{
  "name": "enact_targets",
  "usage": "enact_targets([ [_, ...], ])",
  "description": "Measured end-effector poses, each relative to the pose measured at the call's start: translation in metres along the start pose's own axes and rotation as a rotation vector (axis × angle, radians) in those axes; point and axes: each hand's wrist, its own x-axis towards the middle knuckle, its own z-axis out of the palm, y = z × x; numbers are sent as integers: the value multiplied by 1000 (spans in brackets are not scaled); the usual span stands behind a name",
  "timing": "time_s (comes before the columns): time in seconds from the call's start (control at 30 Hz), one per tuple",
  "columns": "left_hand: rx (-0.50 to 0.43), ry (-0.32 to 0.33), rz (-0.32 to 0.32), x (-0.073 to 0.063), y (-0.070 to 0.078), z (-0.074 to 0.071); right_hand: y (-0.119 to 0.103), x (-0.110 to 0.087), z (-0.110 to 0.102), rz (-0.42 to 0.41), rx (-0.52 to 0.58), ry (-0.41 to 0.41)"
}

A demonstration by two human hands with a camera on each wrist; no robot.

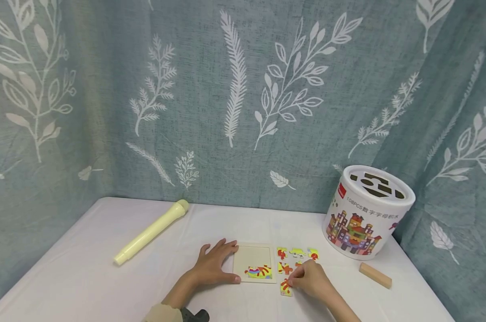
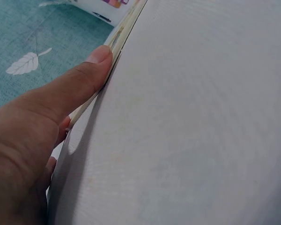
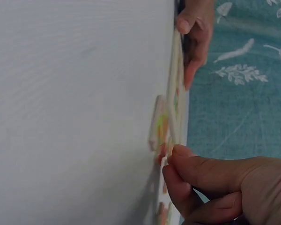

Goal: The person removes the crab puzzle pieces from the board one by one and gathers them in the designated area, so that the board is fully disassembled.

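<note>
A shallow wooden puzzle tray (image 1: pixel 253 257) lies on the table, with joined pieces (image 1: pixel 259 272) in its lower right part. My left hand (image 1: pixel 216 264) is spread at the tray's left side, thumb (image 2: pixel 100 56) on the near edge and fingertips at the far corner. With thumb and index finger together, my right hand (image 1: pixel 310 281) pinches the edge of a red and yellow puzzle piece (image 1: pixel 285 287), right of the tray. Several loose pieces (image 1: pixel 282 253) lie beyond that hand, which partly covers one of them.
A white block bucket (image 1: pixel 360 214) with a slotted lid stands at the right rear. In front of it lies a wooden block (image 1: pixel 375 275). A pale yellow stick with a rounded end (image 1: pixel 152 232) rests at the left. A patterned curtain (image 1: pixel 211 98) hangs behind the table.
</note>
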Motion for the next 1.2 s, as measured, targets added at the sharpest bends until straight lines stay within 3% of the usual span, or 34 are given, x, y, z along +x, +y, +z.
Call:
enact_targets([
  [0.13,-3,3,0,0,1,0,-8,11,4,-53,46,-21],
  [0.4,16,-12,2,0,2,3,-31,39,26,-254,83,-109],
  [0.57,15,-8,-5,0,3,2,-41,44,38,-252,56,-140],
  [0.83,24,9,-4,-2,3,-1,-49,42,43,-335,16,-160],
  [1.2,24,4,-6,-1,2,0,-49,40,43,-339,56,-183],
])
